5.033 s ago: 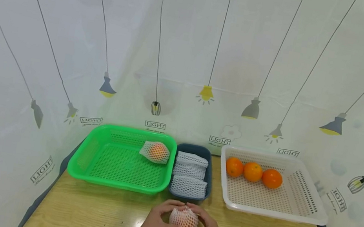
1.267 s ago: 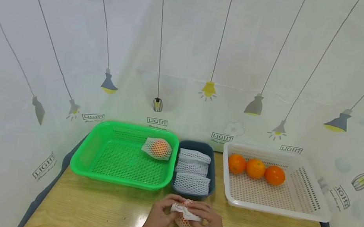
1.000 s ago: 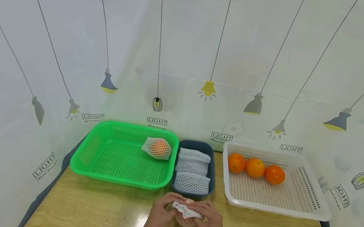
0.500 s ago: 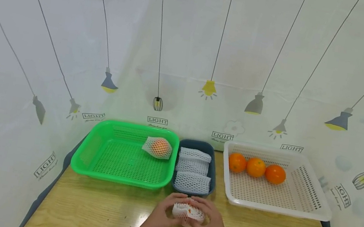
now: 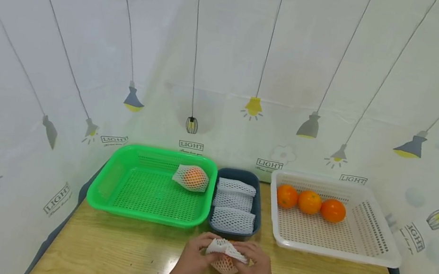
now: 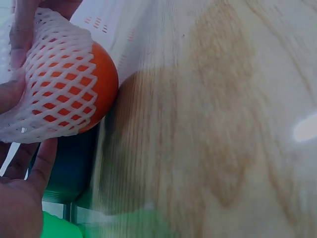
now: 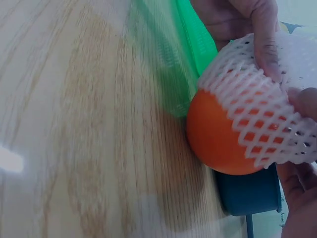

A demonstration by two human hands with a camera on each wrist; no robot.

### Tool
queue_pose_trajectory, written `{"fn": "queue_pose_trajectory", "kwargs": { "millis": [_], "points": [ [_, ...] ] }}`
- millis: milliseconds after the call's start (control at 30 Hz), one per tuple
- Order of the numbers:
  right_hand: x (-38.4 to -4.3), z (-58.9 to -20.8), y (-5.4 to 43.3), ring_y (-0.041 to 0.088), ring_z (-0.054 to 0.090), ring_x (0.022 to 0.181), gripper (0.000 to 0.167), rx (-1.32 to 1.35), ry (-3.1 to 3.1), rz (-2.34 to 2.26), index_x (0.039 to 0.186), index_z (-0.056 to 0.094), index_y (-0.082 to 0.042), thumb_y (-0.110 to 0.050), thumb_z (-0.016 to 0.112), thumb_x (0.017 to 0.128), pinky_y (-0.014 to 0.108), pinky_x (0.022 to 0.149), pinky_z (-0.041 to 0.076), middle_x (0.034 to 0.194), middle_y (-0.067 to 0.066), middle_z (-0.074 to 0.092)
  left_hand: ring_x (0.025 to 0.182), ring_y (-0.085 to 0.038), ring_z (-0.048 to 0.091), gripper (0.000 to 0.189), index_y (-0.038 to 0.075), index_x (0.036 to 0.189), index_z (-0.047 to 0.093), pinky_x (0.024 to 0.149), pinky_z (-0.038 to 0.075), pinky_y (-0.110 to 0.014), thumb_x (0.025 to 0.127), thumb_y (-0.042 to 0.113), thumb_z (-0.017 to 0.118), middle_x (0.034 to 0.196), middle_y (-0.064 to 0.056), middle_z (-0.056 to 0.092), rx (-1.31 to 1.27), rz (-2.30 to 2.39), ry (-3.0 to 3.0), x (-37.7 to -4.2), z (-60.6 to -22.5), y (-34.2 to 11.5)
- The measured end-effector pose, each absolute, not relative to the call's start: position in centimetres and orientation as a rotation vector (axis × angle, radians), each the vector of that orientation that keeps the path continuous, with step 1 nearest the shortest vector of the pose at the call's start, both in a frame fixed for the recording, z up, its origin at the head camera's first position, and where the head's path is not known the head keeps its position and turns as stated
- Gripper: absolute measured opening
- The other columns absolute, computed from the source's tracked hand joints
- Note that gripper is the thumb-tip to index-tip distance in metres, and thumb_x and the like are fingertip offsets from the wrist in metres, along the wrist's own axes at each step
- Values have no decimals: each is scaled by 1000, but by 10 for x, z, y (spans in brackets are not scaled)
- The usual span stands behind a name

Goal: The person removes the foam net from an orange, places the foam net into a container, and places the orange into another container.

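Between the two hands, low in the middle of the head view, is an orange (image 7: 210, 134) partly covered by a white foam net sleeve (image 5: 226, 248). The bottom of the fruit is bare in both wrist views, close over the wooden table. My left hand (image 5: 192, 258) pinches the sleeve's bunched upper part from the left, thumb in front and fingers behind. From the right, my right hand (image 5: 256, 268) pinches the same folded edge. The thumbs press on the net near each other, and in the right wrist view the sleeve (image 7: 262, 109) stretches around the fruit's upper side.
A green basket (image 5: 142, 216) at the back left holds one netted orange (image 5: 194, 178). Next to it, a dark blue bin (image 5: 258, 212) contains several foam sleeves (image 5: 233, 220). The white basket (image 5: 334, 254) at the back right has three bare oranges (image 5: 309, 202).
Five seconds ago the net covered the held orange more evenly; its upper part is now bunched and folded. Half a second ago its opening was spread, showing the fruit; now the edge is gathered over it.
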State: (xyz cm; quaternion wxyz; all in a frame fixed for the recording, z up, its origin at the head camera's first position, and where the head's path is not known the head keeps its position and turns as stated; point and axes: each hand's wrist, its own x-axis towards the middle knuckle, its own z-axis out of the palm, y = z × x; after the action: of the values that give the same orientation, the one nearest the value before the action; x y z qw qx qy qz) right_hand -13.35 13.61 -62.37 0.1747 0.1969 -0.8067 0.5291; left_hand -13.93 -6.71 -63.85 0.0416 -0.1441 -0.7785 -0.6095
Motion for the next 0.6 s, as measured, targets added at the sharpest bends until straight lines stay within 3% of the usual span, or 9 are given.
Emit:
{"fn": "queue_pose_trajectory", "kwargs": {
  "millis": [200, 333, 433, 600],
  "points": [
    [-132, -622, 141, 13, 66, 107, 38, 601, -2350, 1536, 117, 76, -18, -10, 86, 81, 21, 91, 53, 117, 0, 76, 102, -8, 68, 13, 20, 101, 78, 89, 58, -26, 89, 24, 80, 105, 3, 74, -382, -1906, -2386, -140, -638, -69],
    [-132, -623, 147, 13, 59, 121, 69, 566, -2553, 1637, 140, 60, -24, -28, 91, 78, 26, 100, 52, 138, -3, 64, 100, -6, 68, 16, 21, 105, 77, 87, 57, -25, 90, 26, 80, 105, 2, 76, -320, -1922, -2395, -139, -638, -71],
    [-133, -626, 151, 12, 53, 128, 90, 524, -2720, 1720, 149, 48, -29, -33, 94, 72, 29, 103, 50, 147, -6, 54, 99, -5, 68, 21, 17, 109, 77, 86, 57, -23, 90, 26, 80, 108, -3, 78, -295, -1947, -2385, -138, -638, -71],
    [-135, -634, 155, 14, 55, 126, 94, 548, -2808, 1720, 150, 46, -23, -31, 96, 70, 30, 101, 50, 147, -5, 54, 97, -4, 69, 25, 11, 111, 77, 83, 57, -22, 90, 25, 80, 109, -8, 78, -278, -2032, -2371, -138, -637, -70]
  ]
}}
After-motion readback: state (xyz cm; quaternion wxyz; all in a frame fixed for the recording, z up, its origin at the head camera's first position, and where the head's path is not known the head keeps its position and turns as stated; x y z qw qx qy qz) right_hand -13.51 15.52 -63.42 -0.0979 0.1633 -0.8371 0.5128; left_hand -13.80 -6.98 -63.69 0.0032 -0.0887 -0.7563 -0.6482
